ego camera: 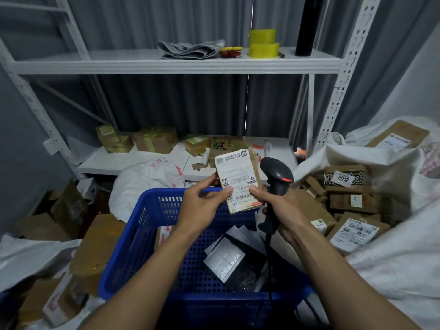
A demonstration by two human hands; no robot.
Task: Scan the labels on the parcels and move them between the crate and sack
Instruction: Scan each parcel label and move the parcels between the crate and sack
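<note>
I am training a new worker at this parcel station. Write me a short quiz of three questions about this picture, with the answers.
1. True or false: the left hand and the right hand both touch the small parcel.
2. What does the right hand grip? A. a knife B. the scanner C. a pen
3. Fill in: the open sack of boxes lies to the ____ of the blue crate.
Key: 1 true; 2 B; 3 right.
</note>
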